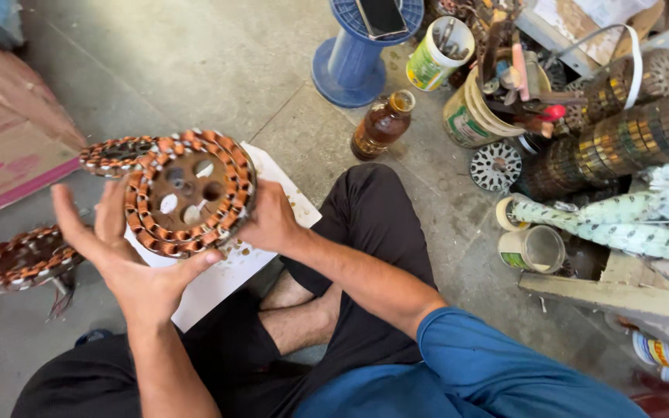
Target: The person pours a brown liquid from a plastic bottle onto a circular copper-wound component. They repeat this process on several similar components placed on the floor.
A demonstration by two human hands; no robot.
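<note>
Head view, looking down at a person seated cross-legged on a grey stone floor, in black trousers and a blue sleeve.

Both hands hold up a round motor stator, a disc ringed with copper-wound coils, with holes in its middle plate. It is raised above a white board that lies on the floor by the knees. The right hand grips the disc's right edge, fingers closed around the rim and mostly hidden behind it. The left hand is open and spread, palm toward the disc, with its fingers wide; the thumb tip touches the lower rim, while the other fingers stand just beside the left edge.

A second wound stator shows behind the held one, at its upper left. A third stator lies on the floor at the far left, well apart.

Beyond the knees stand a brown glass bottle, a blue plastic spool with a phone on top, and tubs crammed with tools. A heap of stacked metal rings fills the right side.

To handle the disc well, I judge it best held by the rim, keeping pressure off the copper windings, with the open hand supporting from below.
</note>
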